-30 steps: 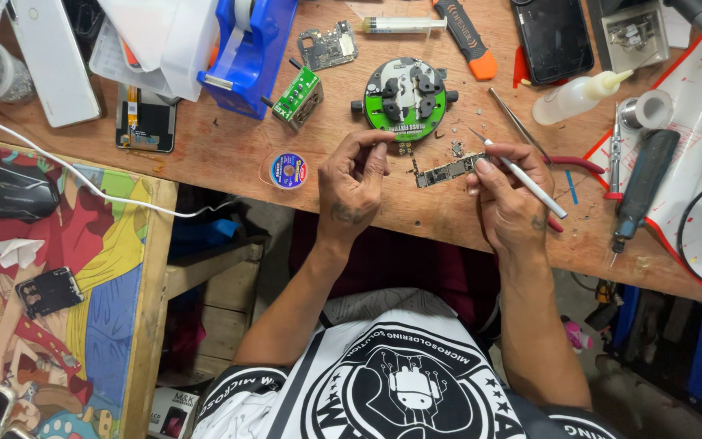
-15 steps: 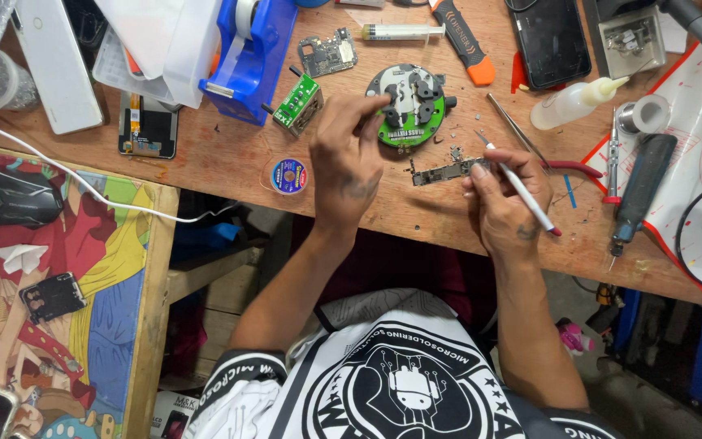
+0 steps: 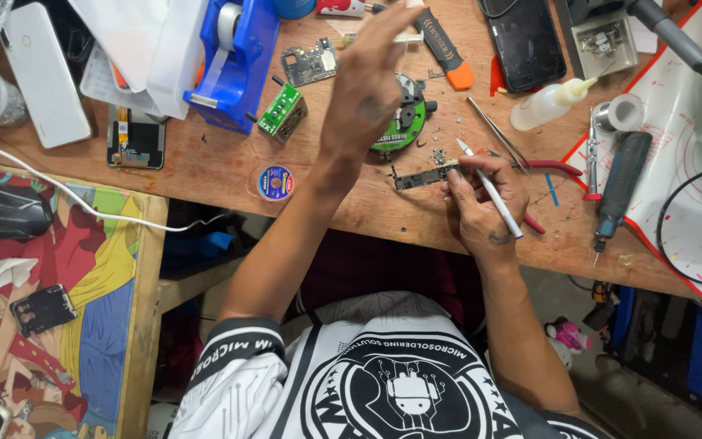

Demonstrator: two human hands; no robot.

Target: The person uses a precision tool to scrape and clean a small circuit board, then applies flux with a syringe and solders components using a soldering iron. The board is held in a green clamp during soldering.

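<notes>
The right hand is pinching a thin white tool like a pencil, with its fingers closed tight around it, and the tool's tip is pointing up near the right end of a small, narrow circuit board. The same hand is also touching that end of the board and seems to be keeping it in place. The board is lying flat on the wooden bench, just below the round green holder. The left hand is lifting up over the green holder, well above the board, with its fingers spread loosely and nothing in them. The board is looking very light and stiff, but also easy to break, with tiny parts on top that could snap off or get scratched. It would be safest to hold it by its long bare edges, between two fingertips, and never press on the little parts in the middle. Because it is so thin and smooth, it could slide on the wood if poked from the side. To the right of the board, metal tweezers are lying on the bench, and a small squeeze bottle is lying further right. A little round tin is sitting to the left of the board.
</notes>
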